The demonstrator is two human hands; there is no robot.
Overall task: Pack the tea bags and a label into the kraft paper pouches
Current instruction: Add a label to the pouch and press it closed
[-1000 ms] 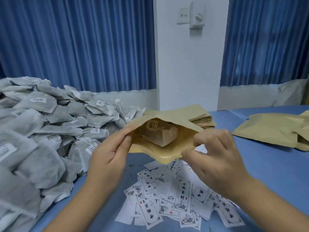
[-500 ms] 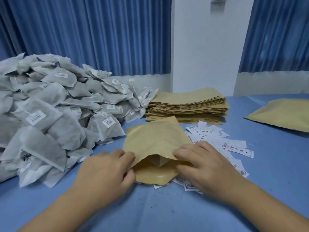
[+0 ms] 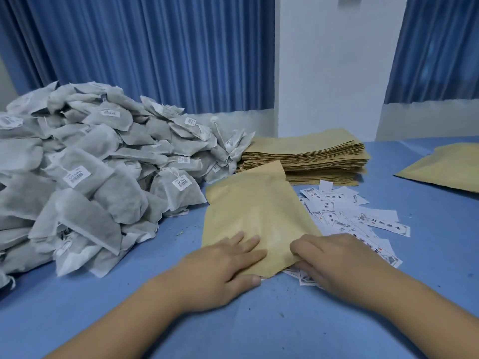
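Pouch (image 3: pixel 259 216) lies lengthwise away from 2 hands at its near end: left hand (image 3: pixel 220 265) presses flat-fingered, right hand (image 3: pixel 344 263) (fingers curled) seemingly pinches that edge.

Even, soft indoor light, faint shadows, slightly soft focus, wide-angle bowing at edges

Matt kraft paper pouch (image 3: pixel 256 216)

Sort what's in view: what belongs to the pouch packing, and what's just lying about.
Part of the job:
pouch, pressed by the left hand, its edge pinched by the right hand
tea bag heap
labels
stack of empty pouches
pouches at far right

Just there:
blue curtains
white wall
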